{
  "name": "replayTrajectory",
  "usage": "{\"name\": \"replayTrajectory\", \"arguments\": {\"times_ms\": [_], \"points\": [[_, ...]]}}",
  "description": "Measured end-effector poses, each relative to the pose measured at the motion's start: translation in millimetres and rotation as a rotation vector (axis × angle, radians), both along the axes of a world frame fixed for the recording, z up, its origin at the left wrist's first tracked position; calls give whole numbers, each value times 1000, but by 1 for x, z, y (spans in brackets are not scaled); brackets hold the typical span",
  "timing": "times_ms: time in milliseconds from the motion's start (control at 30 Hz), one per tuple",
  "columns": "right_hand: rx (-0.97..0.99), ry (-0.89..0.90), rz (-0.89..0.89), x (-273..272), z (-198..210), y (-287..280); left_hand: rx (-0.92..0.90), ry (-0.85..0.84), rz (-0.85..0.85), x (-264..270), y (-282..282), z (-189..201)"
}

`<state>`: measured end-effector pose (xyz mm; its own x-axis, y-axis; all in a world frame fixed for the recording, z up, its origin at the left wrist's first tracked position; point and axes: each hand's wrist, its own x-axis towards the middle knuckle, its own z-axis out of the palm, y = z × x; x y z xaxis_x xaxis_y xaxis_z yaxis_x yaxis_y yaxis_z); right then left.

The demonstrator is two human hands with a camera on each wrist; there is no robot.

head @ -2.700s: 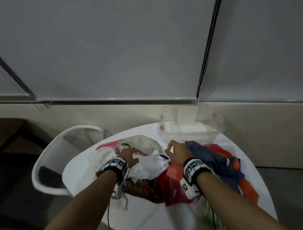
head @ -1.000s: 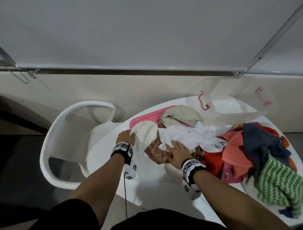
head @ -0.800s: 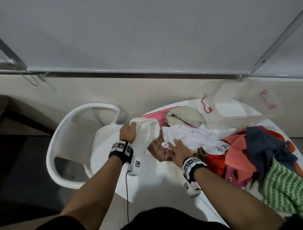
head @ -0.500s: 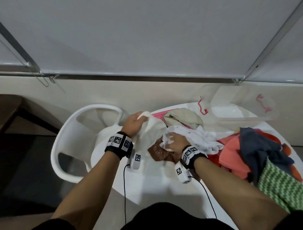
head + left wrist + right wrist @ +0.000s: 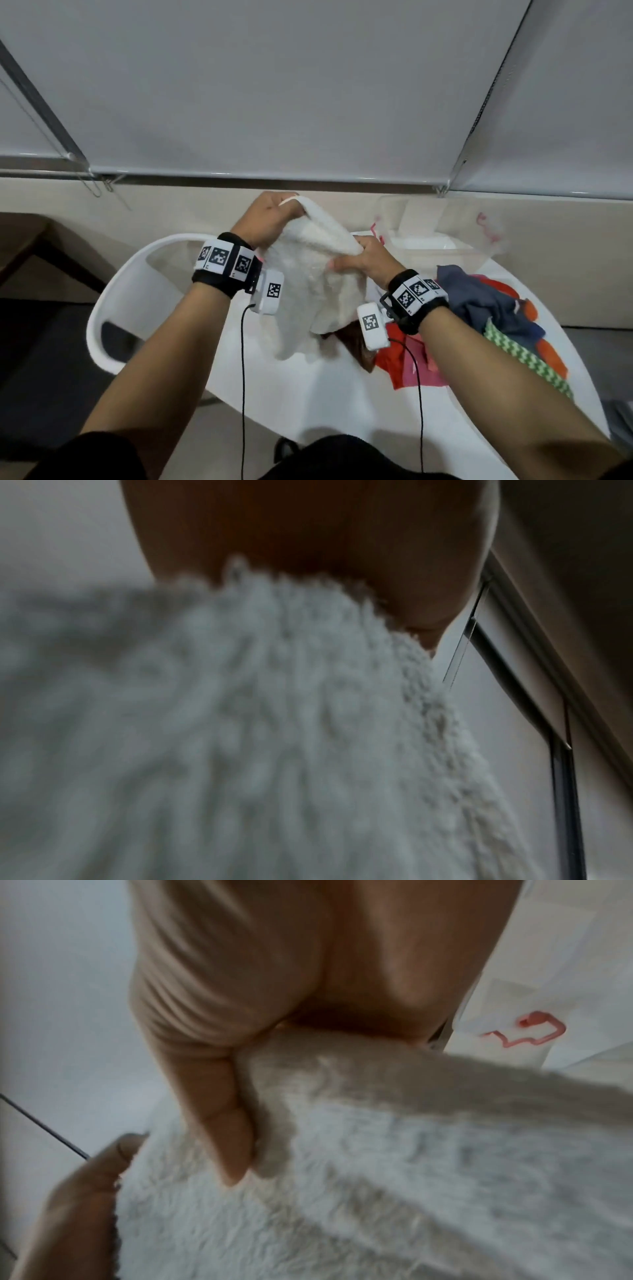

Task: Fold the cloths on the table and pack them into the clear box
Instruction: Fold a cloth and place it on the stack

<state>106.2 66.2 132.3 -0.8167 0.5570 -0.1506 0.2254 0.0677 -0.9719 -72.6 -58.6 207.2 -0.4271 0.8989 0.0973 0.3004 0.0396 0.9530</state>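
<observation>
A fluffy cream-white cloth [image 5: 308, 287] hangs above the round white table [image 5: 325, 394], held up by both hands. My left hand [image 5: 274, 216] grips its top edge, high and to the left. My right hand [image 5: 359, 260] pinches the same edge lower and to the right, thumb over the fabric [image 5: 342, 1123]. The left wrist view is filled by the blurred cloth [image 5: 240, 723] under the palm. The clear box [image 5: 435, 246] with pink latches stands at the table's far side, behind my right hand. A heap of other cloths [image 5: 496, 318] lies at the right.
A white plastic chair [image 5: 137, 291] stands against the table's left side. A brown patterned cloth [image 5: 356, 346] and red and pink ones [image 5: 407, 363] lie under my right wrist. A beige wall and grey roller blinds [image 5: 308, 85] rise behind the table.
Both hands have lifted the cream cloth off the pile. My right hand left the white cloth and took the cream cloth's upper edge; my left hand rose higher.
</observation>
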Motion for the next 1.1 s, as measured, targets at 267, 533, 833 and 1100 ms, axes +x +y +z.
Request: {"name": "replayTrajectory", "arguments": {"times_ms": [267,533,833,1100], "points": [[64,44,-133,77,24,19,47,1,293,9,-19,13],[169,220,-455,96,30,37,20,25,512,-6,-61,-15],[66,141,-609,83,-16,7,-227,-55,405,-42,-82,-95],[163,178,-618,37,12,-11,-167,-223,430,-78,-66,-94]]}}
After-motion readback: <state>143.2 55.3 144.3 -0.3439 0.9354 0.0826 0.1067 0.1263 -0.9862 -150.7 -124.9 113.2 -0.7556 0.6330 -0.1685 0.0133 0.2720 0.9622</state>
